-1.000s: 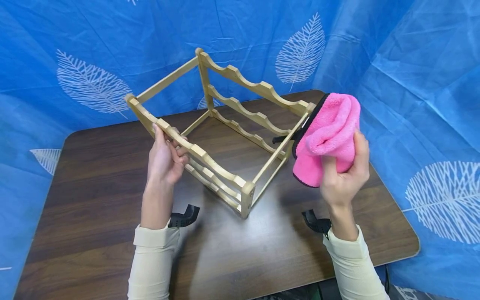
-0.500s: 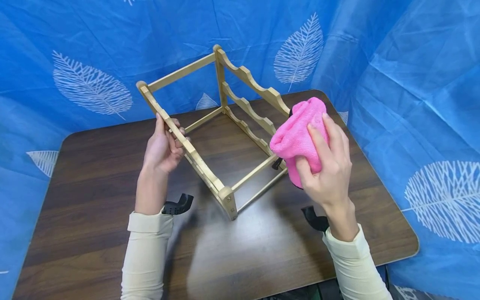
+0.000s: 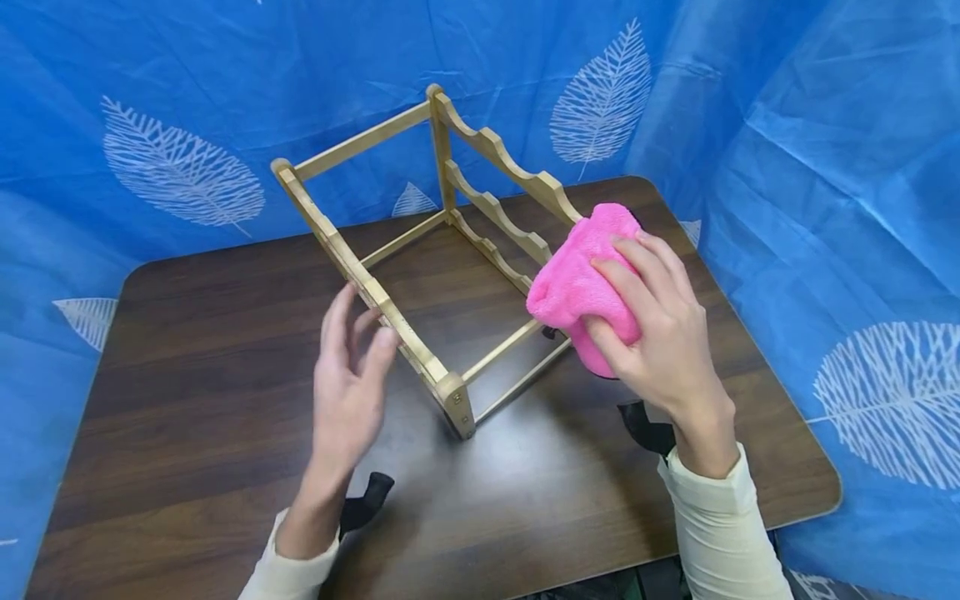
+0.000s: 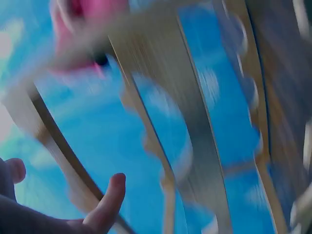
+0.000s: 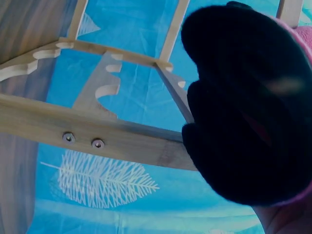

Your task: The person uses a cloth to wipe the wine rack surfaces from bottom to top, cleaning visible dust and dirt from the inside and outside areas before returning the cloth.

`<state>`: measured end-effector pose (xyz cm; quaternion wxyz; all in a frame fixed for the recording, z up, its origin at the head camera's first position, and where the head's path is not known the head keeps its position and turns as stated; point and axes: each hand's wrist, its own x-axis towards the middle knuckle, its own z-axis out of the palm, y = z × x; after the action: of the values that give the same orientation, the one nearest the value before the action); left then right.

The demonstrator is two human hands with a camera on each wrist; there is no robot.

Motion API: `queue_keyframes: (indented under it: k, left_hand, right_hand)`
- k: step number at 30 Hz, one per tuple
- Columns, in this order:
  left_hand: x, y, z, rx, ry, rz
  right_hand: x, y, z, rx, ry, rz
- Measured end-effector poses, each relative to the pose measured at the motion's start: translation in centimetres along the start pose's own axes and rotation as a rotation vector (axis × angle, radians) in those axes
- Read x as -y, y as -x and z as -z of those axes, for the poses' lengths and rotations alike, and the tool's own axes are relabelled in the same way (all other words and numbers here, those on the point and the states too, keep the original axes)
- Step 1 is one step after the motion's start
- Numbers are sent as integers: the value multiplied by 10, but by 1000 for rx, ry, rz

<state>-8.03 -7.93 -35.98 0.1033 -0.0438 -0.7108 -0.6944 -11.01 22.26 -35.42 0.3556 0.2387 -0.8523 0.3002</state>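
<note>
A pale wooden rack with scalloped rails (image 3: 332, 234) stands angled on the table, its near post pointing toward me. My right hand (image 3: 667, 329) grips a bunched pink cloth (image 3: 581, 292) at the rack's right corner, which it hides. In the right wrist view the cloth's black side (image 5: 243, 107) is beside a rack beam (image 5: 126, 142) with two bolts. A small black piece (image 3: 550, 332) shows just below the cloth. My left hand (image 3: 348, 383) is beside the front-left rail, fingers loosely spread, fingertips right at the wood; its thumb stands apart.
The dark wooden table (image 3: 195, 400) has rounded corners. Blue curtains (image 3: 337, 50) with white leaf prints hang behind it and at both sides. Black camera mounts (image 3: 366, 502) stick out from both wrists.
The rack turned, its near post shifting left, then stayed. My right hand carried the cloth left to the rack's right corner. My left hand let go of the rail and moved down toward me.
</note>
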Motion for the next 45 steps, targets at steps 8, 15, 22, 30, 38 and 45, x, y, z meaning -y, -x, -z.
queue_keyframes:
  k: [8, 15, 22, 30, 38, 45]
  left_hand:
    - [1, 51, -20, 182, 220, -25]
    - [4, 51, -27, 133, 73, -106]
    - [7, 43, -16, 183, 58, -186]
    - [5, 20, 14, 276, -81, -152]
    - [7, -9, 38, 391, -141, -116]
    - [10, -17, 50, 404, -210, -83]
  right_hand:
    - [1, -4, 2, 19, 20, 55]
    - [2, -4, 2, -2, -10, 54]
    - [6, -1, 2, -19, 29, 58]
    - [20, 0, -8, -42, -12, 28]
    - [26, 1, -16, 27, -1, -6]
    - [31, -5, -20, 134, 35, -2]
